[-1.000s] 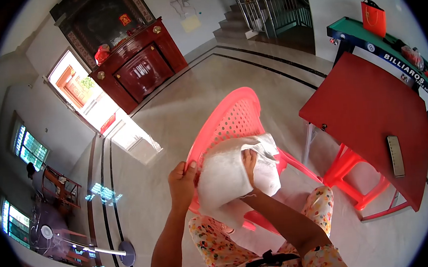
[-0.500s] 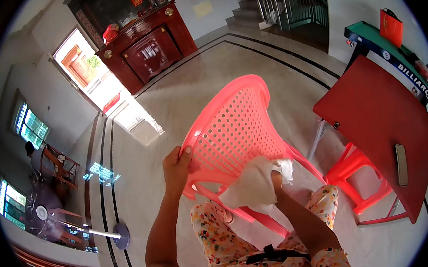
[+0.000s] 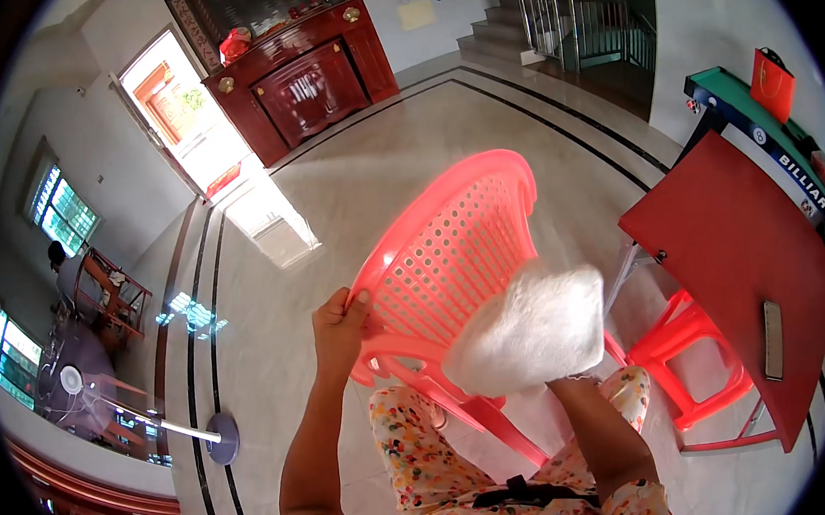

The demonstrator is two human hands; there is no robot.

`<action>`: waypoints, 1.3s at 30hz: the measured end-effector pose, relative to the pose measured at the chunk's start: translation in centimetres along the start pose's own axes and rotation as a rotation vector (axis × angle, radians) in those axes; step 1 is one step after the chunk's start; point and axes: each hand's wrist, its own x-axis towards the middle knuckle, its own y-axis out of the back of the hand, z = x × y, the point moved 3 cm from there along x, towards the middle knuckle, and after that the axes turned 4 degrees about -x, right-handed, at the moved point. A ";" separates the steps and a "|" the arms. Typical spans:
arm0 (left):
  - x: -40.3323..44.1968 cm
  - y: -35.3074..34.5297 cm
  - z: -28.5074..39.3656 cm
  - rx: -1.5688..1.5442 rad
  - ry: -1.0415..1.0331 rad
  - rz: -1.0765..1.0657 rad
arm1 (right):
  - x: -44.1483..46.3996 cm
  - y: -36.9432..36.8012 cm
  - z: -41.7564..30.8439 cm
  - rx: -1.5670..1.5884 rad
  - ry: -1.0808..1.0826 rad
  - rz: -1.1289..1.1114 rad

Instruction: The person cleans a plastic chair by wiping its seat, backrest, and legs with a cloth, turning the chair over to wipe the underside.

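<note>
A pink plastic chair (image 3: 450,245) with a perforated backrest stands tilted in front of my knees. My left hand (image 3: 339,328) is closed round the left edge of its backrest, thumb on top. A white cloth (image 3: 532,330), somewhat blurred, is spread in front of the lower right part of the backrest and the seat. Behind the cloth is my right hand (image 3: 565,388), which holds it; only the wrist end shows and the fingers are hidden.
To the right are a red table (image 3: 735,283) with a long narrow object (image 3: 772,339) on it, a red stool (image 3: 692,362) and a billiards table (image 3: 773,141). A standing fan (image 3: 222,438) is at left, with a seated person (image 3: 75,281) beyond. A wooden cabinet (image 3: 315,92) stands at the back.
My right hand has swung the cloth up and to the right; it now spreads out and hides the fingers. My left hand keeps its grip on the chair. The whole view has shifted slightly.
</note>
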 end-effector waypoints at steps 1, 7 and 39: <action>-0.1 -0.1 0.2 -0.001 -0.001 0.000 | 1.0 0.3 -0.8 -0.022 0.032 0.036; -0.5 0.6 0.2 0.082 -0.024 -0.005 | 7.9 0.4 -6.3 -0.103 0.173 0.175; -0.9 2.3 0.0 -0.040 -0.080 -0.067 | 7.4 5.5 -5.1 -0.151 0.163 0.202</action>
